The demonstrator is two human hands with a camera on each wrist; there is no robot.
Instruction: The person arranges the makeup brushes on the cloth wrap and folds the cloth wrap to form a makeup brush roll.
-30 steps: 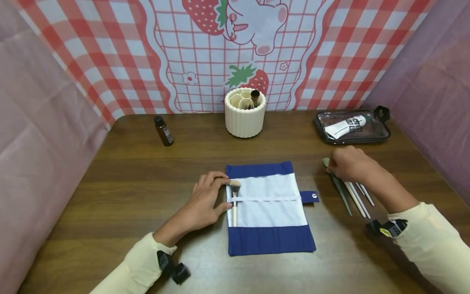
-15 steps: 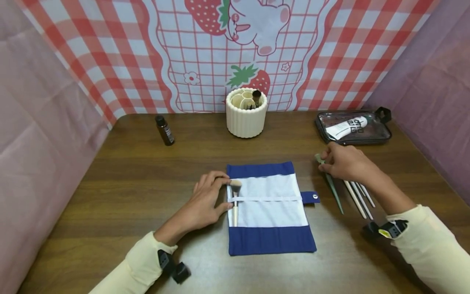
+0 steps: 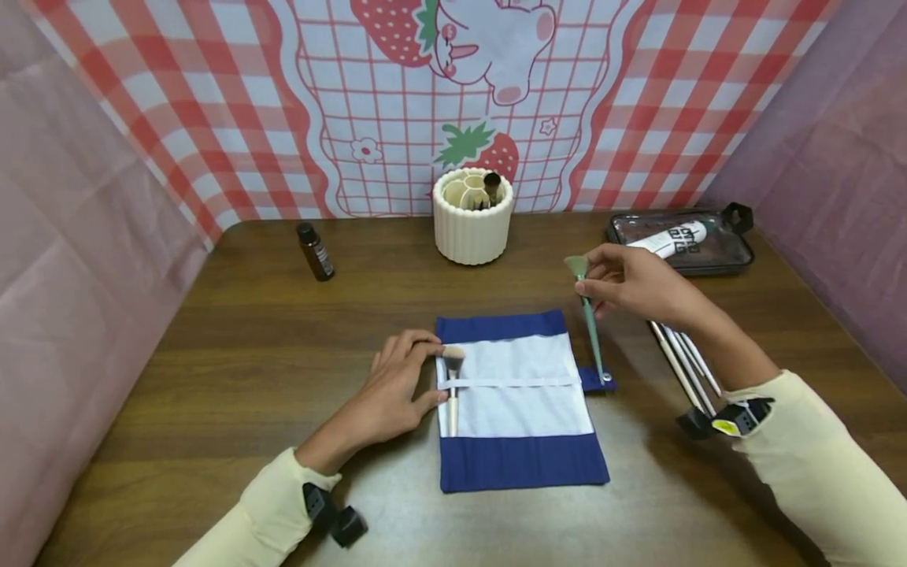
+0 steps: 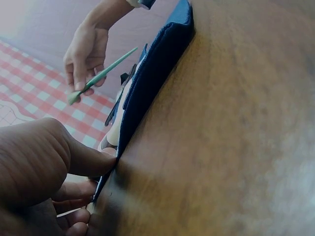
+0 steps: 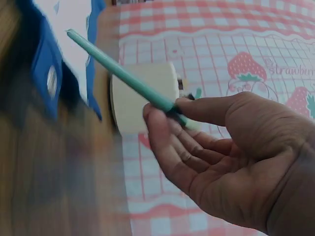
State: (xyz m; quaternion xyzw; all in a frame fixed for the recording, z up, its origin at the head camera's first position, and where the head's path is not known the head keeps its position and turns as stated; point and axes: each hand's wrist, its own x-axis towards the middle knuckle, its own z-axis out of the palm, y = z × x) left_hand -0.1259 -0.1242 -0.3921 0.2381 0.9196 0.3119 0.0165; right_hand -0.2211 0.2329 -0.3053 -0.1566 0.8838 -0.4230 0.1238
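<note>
My right hand point(image 3: 641, 283) pinches a green makeup brush point(image 3: 590, 319) between thumb and fingers near its pale green bristles. The handle slants down over the snap tab point(image 3: 594, 379) of the brush roll in the head view. The blue and white brush roll point(image 3: 520, 465) lies spread flat on the table. A brush with a pale handle point(image 3: 453, 409) is tucked under its elastic band point(image 3: 517, 383) at the left end. My left hand point(image 3: 397, 386) rests at the roll's left edge, with thumb and index finger spread along it. The left wrist view shows the thumb point(image 4: 93, 160) right against that edge.
Several pale-handled brushes point(image 3: 680, 362) lie right of the roll, partly hidden by the right forearm. Behind stand a cream ribbed holder point(image 3: 471, 232) with a dark brush point(image 3: 492, 185) and a small brown bottle point(image 3: 315, 252). A clear pouch point(image 3: 730, 250) holding a white tube point(image 3: 669, 239) lies back right.
My right hand has lifted the green makeup brush from beside the other brushes and carried it leftward to the roll's snap tab. The left hand has stayed in place.
</note>
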